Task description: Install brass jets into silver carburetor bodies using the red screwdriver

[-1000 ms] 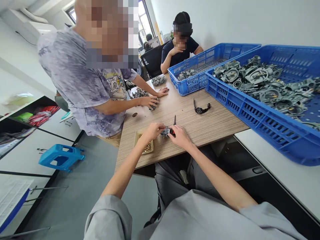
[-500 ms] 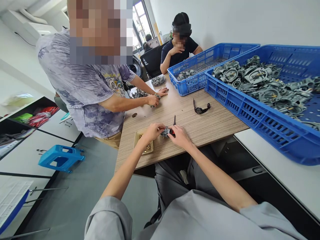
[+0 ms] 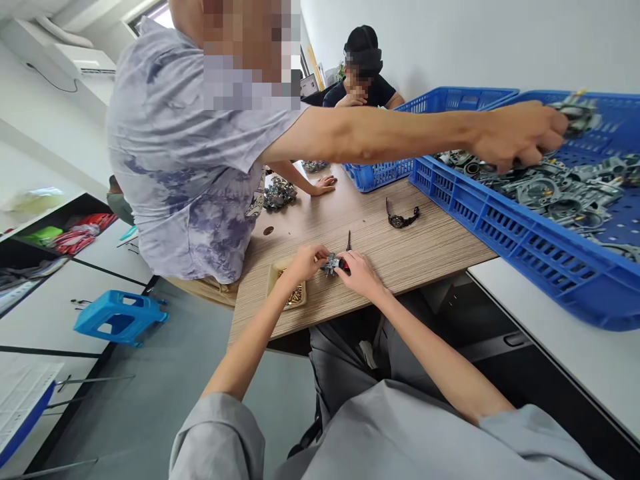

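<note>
Carburetor (image 3: 330, 265) — small, grey cast metal — sits clamped between the left hand (image 3: 305, 262) and the right hand (image 3: 357, 275), the two hands close together just in from the near edge of the table (image 3: 430, 250). The right hand pinches a red-handled screwdriver (image 3: 344, 265) against it, so this looks like work on a small fitting; any next turn calls for a firm, steady hold. A tray of brass bits (image 3: 287, 285) lies just beside the left hand, a watch (image 3: 403, 217) farther along — and a co-worker's hand (image 3: 520, 137) reaches over a blue crate (image 3: 480, 227).
</note>
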Available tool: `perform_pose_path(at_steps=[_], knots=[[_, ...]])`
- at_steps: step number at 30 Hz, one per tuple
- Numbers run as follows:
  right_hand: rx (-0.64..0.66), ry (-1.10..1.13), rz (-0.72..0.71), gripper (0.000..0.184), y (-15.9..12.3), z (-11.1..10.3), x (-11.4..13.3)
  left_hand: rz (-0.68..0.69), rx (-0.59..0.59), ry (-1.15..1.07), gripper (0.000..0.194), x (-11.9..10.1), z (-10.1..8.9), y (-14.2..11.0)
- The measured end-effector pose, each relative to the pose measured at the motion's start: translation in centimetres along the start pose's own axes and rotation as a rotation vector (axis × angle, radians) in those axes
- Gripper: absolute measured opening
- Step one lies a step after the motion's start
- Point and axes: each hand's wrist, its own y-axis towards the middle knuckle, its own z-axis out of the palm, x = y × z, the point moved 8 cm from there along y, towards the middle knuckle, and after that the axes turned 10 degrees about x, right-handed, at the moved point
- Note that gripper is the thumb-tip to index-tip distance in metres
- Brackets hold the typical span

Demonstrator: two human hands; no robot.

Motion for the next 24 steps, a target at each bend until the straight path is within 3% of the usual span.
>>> perform_pose_path(at_steps=[6,19,24], knots=[[0.006,-0.012,0.009,0.024,0.04,-0.03,0.06,-0.056,-0.030,0.086,0.016,0.15,-0.34,-0.04],[0.004,0.009,0.000,0.023,0.01,0.09,-0.09,0.008,0.031,0.126,0.023,-0.64,0.03,0.11],[0.012,-0.008,0.013,0.023,0.00,0.08,-0.12,-0.081,0.000,0.190,0.013,-0.20,-0.45,-0.04]])
